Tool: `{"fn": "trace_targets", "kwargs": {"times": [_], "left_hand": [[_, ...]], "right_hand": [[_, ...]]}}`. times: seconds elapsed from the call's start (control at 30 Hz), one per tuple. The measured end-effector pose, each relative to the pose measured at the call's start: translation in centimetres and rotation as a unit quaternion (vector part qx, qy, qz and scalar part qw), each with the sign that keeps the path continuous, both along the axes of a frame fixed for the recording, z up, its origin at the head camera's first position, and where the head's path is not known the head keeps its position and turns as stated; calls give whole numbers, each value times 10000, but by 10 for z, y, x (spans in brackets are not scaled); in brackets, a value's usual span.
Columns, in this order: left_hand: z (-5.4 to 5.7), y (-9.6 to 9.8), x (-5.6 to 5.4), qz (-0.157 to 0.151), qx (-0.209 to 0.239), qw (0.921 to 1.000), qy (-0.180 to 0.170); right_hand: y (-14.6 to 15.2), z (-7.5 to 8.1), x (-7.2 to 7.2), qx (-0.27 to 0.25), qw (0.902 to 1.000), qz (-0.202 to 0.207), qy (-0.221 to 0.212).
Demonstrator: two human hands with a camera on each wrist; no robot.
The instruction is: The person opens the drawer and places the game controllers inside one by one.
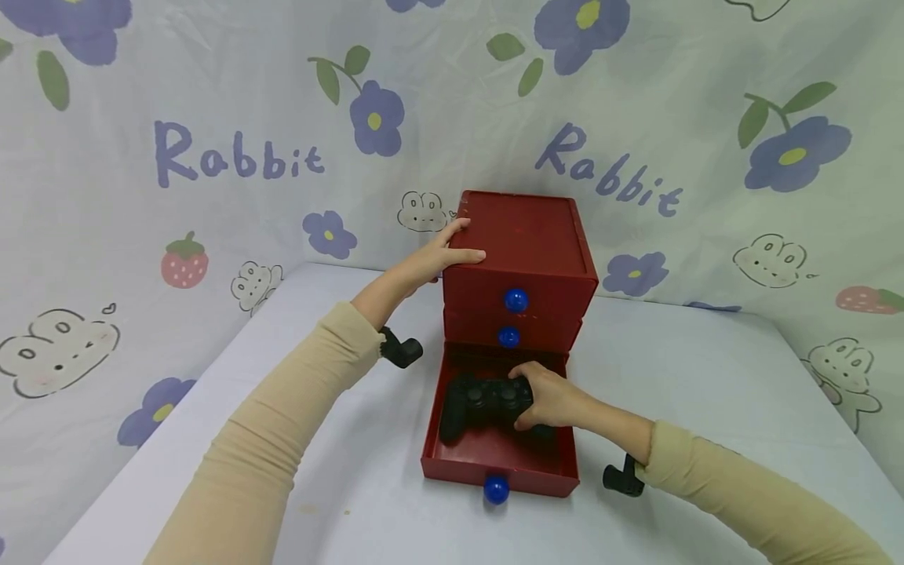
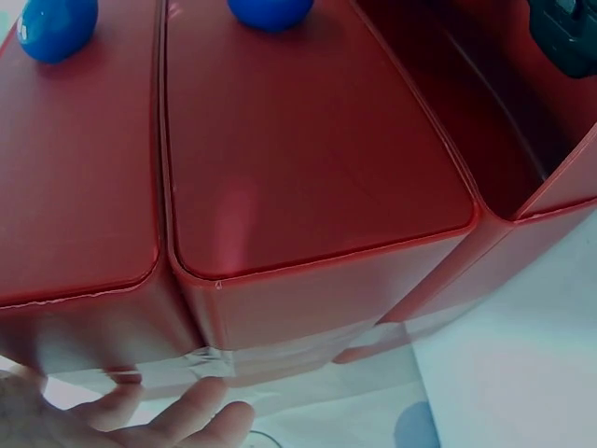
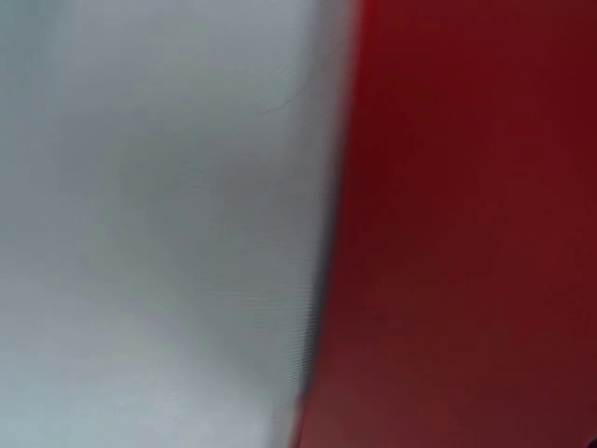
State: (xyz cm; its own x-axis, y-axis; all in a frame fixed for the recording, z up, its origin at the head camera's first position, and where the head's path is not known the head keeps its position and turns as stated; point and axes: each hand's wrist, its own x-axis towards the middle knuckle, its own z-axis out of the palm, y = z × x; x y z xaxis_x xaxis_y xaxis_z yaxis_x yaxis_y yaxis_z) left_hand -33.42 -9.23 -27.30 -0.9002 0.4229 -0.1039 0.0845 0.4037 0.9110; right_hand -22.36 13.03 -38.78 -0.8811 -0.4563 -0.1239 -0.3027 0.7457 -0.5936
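A red three-drawer cabinet (image 1: pixel 526 231) stands on the table, its bottom drawer (image 1: pixel 459 468) pulled out toward me. Inside that drawer is a black game controller (image 1: pixel 486 396). My right hand (image 1: pixel 554 396) grips the controller's right end, thumb at the near side and fingers over the far side. My left hand (image 1: pixel 438 255) rests on the cabinet's upper left edge, with the thumb on top. In the left wrist view, its extended fingers (image 2: pixel 191 411) lie along the cabinet's side. The right wrist view is blurred and shows a red drawer wall (image 3: pixel 457 224) but no hand.
Blue round knobs mark the top drawer (image 1: pixel 516 300), the middle drawer (image 1: pixel 508 337) and the open one (image 1: pixel 497 490). A white cloth (image 1: pixel 706 377) covers the table. Behind the cabinet hangs a patterned curtain (image 1: pixel 452 102) with flowers and rabbits.
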Motion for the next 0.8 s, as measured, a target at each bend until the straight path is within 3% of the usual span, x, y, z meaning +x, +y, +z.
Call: {"fn": "trace_targets", "kwargs": {"times": [0.3, 0.53, 0.8], "left_hand": [[0, 0, 0, 26, 8, 10000, -56], [-1, 0, -1, 26, 2, 10000, -54], [0, 0, -1, 8, 4, 10000, -45]], "right_hand": [[-4, -4, -2, 545, 9985, -47, -36], [-5, -4, -2, 578, 9983, -55, -23], [5, 2, -4, 305, 9992, 244, -3]]}}
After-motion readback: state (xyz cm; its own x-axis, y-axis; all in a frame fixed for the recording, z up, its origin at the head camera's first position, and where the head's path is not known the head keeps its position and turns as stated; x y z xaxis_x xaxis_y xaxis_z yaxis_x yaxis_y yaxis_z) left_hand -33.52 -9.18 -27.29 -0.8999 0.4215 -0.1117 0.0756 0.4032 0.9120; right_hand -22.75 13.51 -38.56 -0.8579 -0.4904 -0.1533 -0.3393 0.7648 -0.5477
